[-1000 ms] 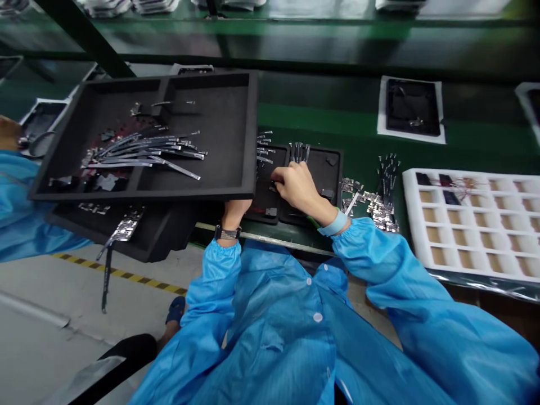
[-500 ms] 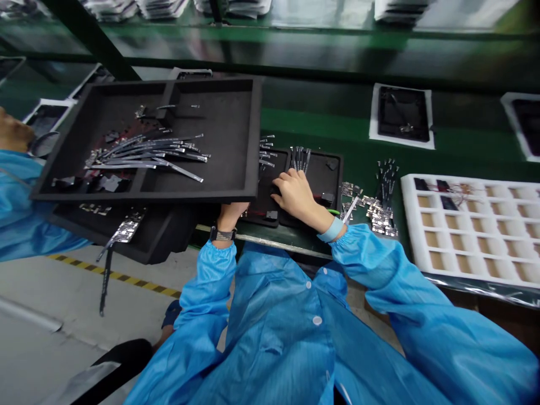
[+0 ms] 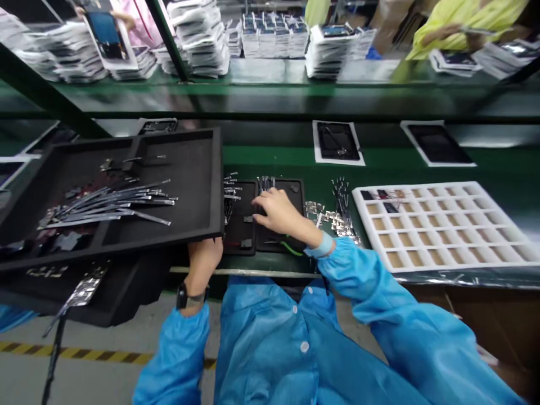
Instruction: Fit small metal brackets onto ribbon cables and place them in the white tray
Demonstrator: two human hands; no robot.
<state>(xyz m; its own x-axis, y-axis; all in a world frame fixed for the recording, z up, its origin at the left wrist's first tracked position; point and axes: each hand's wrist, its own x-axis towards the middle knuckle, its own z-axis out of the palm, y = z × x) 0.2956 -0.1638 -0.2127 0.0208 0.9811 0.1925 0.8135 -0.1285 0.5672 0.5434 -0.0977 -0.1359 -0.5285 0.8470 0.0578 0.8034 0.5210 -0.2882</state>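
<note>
Right hand (image 3: 278, 212) over the black tray (image 3: 264, 234), thumb and fingertips apart! Ribbon cables (image 3: 265, 182) just beyond it, silvery boards (image 3: 341, 224) to its right. Left hand (image 3: 205, 259) under the raised tray's (image 3: 181, 163) edge, fingers hidden, grip can't be told.

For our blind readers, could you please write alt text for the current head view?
A person's right hand is over small black trays on a green bench, the left hand partly hidden beneath a larger black tray of thin strips. To the right lie silvery parts and a white compartmented tray.
</note>
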